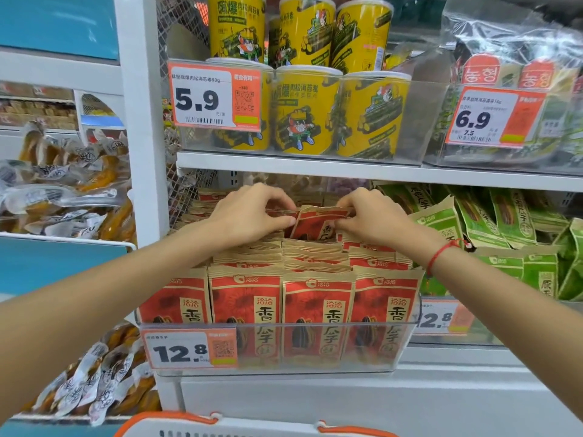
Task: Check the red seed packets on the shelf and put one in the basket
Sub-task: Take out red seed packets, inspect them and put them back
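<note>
The head view looks down on a shop shelf where rows of red and kraft-brown paper sunflower-seed packets [246, 305] stand upright in a clear plastic display tray [407, 335], packed face to back. Both hands reach to the rear rows: the left hand [249, 216] and the right hand [369, 217] pinch, with curled fingers, the top corners of one red packet [317, 225] lifted partly out and tilted above its neighbours. The packet looks light and crinkly, a soft pouch with loose contents that would likely shift and sag, so the flat sealed top strip seems the surest place to hold; squeezing the belly would probably only crush the seeds about. A red string bracelet [441, 253] circles the right wrist. The white shelf board [315, 168] above carries yellow cylindrical snack tubs [303, 115], with green seed packets [492, 222] just beside the red ones on the right and orange-edged price tags [189, 350] clipped to the tray fronts. At the bottom edge the white basket with orange handles [176, 419] waits below the shelf, well apart from the held packet.
</note>
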`<state>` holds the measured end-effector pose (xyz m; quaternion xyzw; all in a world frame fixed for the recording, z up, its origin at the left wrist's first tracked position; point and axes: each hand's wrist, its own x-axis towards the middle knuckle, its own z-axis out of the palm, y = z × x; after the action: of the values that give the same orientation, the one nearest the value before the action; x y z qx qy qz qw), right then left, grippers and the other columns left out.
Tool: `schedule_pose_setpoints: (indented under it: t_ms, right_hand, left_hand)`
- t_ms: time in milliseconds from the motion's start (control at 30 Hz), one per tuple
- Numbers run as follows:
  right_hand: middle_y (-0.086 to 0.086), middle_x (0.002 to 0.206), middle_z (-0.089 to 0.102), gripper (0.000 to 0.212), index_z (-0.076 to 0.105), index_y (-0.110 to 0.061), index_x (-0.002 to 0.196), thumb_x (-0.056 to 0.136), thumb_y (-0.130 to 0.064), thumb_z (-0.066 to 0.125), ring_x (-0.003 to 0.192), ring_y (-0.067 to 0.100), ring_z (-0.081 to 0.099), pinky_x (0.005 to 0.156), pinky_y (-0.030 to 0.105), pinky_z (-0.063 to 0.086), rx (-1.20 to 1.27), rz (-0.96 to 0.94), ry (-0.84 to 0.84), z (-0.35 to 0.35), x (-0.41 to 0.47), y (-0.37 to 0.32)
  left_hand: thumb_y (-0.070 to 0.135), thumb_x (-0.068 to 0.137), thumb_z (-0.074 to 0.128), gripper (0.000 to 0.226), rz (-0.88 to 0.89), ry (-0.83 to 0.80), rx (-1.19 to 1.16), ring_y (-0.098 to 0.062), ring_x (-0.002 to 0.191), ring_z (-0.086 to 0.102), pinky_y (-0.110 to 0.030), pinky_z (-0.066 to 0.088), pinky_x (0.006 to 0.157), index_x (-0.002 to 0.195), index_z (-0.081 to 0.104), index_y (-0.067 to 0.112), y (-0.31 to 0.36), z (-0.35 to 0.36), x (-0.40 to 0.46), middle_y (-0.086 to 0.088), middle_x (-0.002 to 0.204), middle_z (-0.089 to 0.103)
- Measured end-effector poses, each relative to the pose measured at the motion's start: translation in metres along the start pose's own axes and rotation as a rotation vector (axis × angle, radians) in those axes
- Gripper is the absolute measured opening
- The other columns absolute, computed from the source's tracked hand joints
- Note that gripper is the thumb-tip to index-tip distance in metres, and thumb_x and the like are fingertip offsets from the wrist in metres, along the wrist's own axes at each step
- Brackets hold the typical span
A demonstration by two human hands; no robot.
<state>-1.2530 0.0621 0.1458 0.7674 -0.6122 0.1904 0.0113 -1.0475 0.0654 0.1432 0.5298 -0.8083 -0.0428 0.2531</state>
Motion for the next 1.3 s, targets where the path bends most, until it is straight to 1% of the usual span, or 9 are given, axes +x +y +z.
schedule_pose_setpoints:
  t_ms: [133,300,500,600,700,833,1067,1200,1300]
  right_hand:
    - [-0.001,0.077,0.054,0.024,0.069,-0.023,0.111,0.093,-0.036,0.059,0.077,0.022,0.052,0.068,0.03,0.036,-0.027,0.016,-0.043,-0.007,0.004,-0.006]
    - [0.008,0.099,0.066,0.028,0.067,-0.019,0.111,0.094,-0.038,0.057,0.097,0.032,0.061,0.073,0.032,0.036,-0.206,0.016,0.069,-0.004,-0.001,-0.012]
    - [0.002,0.11,0.068,0.029,0.068,-0.027,0.116,0.091,-0.037,0.06,0.103,0.027,0.062,0.087,0.036,0.047,-0.167,-0.009,0.048,0.002,0.002,-0.024]
    - [-0.003,0.108,0.07,0.023,0.071,-0.029,0.112,0.092,-0.032,0.06,0.101,0.023,0.063,0.086,0.035,0.05,-0.069,-0.02,0.022,-0.002,0.005,-0.025]
    - [-0.006,0.111,0.07,0.021,0.072,-0.03,0.11,0.092,-0.032,0.061,0.103,0.021,0.062,0.088,0.036,0.049,-0.099,-0.052,-0.009,-0.005,0.007,-0.021]
    - [-0.004,0.115,0.069,0.021,0.072,-0.032,0.11,0.091,-0.033,0.062,0.107,0.023,0.061,0.09,0.038,0.05,-0.124,-0.068,-0.036,-0.003,0.017,-0.02]
    - [0.0,0.12,0.066,0.024,0.07,-0.029,0.114,0.092,-0.033,0.062,0.111,0.024,0.059,0.094,0.039,0.048,-0.171,-0.021,-0.168,0.008,0.03,-0.02]
    - [-0.005,0.108,0.067,0.022,0.071,-0.027,0.111,0.092,-0.032,0.062,0.096,0.019,0.058,0.085,0.032,0.046,-0.201,0.003,-0.294,0.012,0.033,-0.022]
    - [-0.004,0.11,0.069,0.021,0.072,-0.024,0.11,0.092,-0.03,0.062,0.1,0.02,0.06,0.094,0.035,0.048,-0.178,0.018,-0.337,0.016,0.036,-0.023]
  left_hand:
    - [0.028,0.076,0.076,0.032,0.03,-0.052,-0.131,-0.004,0.106,0.059,-0.036,0.047,0.099,0.106,0.069,0.037,0.009,-0.009,0.004,0.018,0.105,0.067]
    - [0.037,0.082,0.073,0.004,0.082,0.088,-0.001,-0.009,0.086,0.065,-0.03,0.05,0.072,0.086,0.074,0.036,0.011,-0.004,0.015,0.014,0.085,0.072]
    - [0.035,0.083,0.072,0.003,0.046,-0.037,0.137,-0.006,0.088,0.062,-0.025,0.043,0.073,0.085,0.071,0.035,0.0,0.004,0.021,0.016,0.08,0.064]
    - [0.039,0.082,0.072,0.006,0.012,-0.037,0.108,-0.012,0.097,0.064,-0.028,0.047,0.078,0.086,0.068,0.037,-0.003,0.008,0.021,0.012,0.083,0.064]
    - [0.047,0.082,0.07,0.023,0.087,0.043,0.2,-0.016,0.099,0.063,-0.031,0.047,0.077,0.102,0.073,0.036,0.0,0.004,0.019,0.01,0.098,0.071]
    - [0.042,0.089,0.064,0.02,0.167,0.085,0.277,-0.018,0.101,0.064,-0.028,0.041,0.071,0.107,0.072,0.038,0.001,0.0,0.017,0.01,0.105,0.073]
    - [0.037,0.091,0.062,0.02,0.144,-0.061,0.345,-0.017,0.109,0.06,-0.027,0.038,0.07,0.108,0.072,0.034,0.002,0.005,0.032,0.012,0.116,0.069]
    - [0.036,0.092,0.061,0.02,0.145,-0.124,0.412,-0.016,0.107,0.061,-0.027,0.039,0.071,0.108,0.073,0.032,0.006,0.014,0.035,0.009,0.113,0.07]
    - [0.035,0.091,0.062,0.021,0.12,-0.18,0.438,-0.017,0.107,0.06,-0.029,0.038,0.071,0.109,0.072,0.032,0.011,0.017,0.041,0.009,0.11,0.07]
